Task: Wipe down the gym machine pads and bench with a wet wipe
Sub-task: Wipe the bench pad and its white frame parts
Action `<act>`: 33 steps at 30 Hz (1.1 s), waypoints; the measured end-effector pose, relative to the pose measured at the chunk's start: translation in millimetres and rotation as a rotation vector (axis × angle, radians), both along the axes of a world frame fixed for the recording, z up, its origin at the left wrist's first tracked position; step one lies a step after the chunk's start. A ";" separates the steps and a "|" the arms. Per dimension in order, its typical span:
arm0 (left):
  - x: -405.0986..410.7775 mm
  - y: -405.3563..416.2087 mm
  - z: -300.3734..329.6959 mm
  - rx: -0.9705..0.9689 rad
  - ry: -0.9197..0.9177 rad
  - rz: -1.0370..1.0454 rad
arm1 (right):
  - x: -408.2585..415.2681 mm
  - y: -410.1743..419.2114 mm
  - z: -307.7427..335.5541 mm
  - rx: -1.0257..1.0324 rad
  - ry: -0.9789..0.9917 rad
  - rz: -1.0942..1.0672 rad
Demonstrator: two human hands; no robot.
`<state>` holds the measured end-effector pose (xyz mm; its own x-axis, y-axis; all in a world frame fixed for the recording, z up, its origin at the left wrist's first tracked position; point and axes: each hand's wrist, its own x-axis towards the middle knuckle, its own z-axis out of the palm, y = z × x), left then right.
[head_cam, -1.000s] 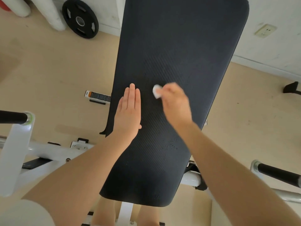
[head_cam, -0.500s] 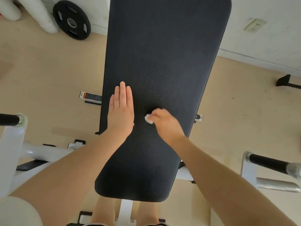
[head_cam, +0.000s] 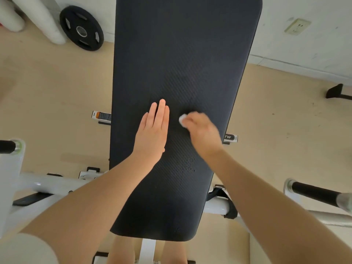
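A long black padded bench (head_cam: 186, 54) runs from the bottom centre up to the top of the head view. My left hand (head_cam: 153, 130) lies flat on its middle, palm down, fingers straight and together. Just to the right, my right hand (head_cam: 203, 132) is closed around a small white wet wipe (head_cam: 182, 119), pressing it on the pad; the hand is blurred. Only a corner of the wipe shows past the fingers. Small wet specks (head_cam: 187, 165) sit on the pad below my right wrist.
White machine frame tubes (head_cam: 43, 184) cross under the bench, with black-gripped handles at left (head_cam: 7, 146) and right (head_cam: 314, 194). A black weight plate (head_cam: 82, 28) leans on the wall at top left. Beige floor lies on both sides; a wall socket (head_cam: 297, 26) is at upper right.
My right hand with the wipe slid down the pad toward me, then back up beside my left fingers. My left hand stayed flat in place.
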<state>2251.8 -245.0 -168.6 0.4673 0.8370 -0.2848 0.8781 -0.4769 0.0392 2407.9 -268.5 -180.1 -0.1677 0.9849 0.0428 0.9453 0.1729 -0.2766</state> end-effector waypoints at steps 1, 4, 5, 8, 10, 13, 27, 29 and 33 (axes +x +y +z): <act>0.3 -0.4 0.9 -0.004 0.002 0.003 | -0.7 -11.9 -2.1 -0.079 0.021 0.039; 1.9 -2.3 0.6 -0.003 -0.016 0.028 | -1.1 -22.2 5.9 -0.180 0.074 0.125; 2.5 -2.5 0.3 -0.002 -0.012 0.030 | 1.5 -15.4 12.0 -0.184 0.082 0.127; 3.4 -2.6 -4.9 0.034 -0.016 0.037 | 16.0 32.1 35.7 0.000 0.194 -0.094; 4.3 -2.7 -7.2 0.057 -0.037 0.048 | 26.1 67.3 50.4 0.131 0.224 -0.216; 4.7 -1.9 -9.4 0.055 -0.043 0.055 | 28.1 91.4 46.7 0.116 0.205 -0.221; 5.8 -4.2 -6.6 0.038 0.008 0.056 | 17.2 -0.5 22.0 -0.047 0.324 -0.161; 7.0 -6.2 -5.7 0.059 0.023 0.059 | 33.4 31.6 35.9 0.074 0.374 -0.311; 8.3 -16.6 -9.0 0.122 -0.001 0.092 | 35.8 19.4 11.0 0.111 0.124 -0.227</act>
<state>2260.1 -261.6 -177.6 0.3875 0.9046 -0.1775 0.9182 -0.3959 -0.0131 2443.8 -249.0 -169.1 0.0696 0.9849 0.1585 0.9236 -0.0035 -0.3834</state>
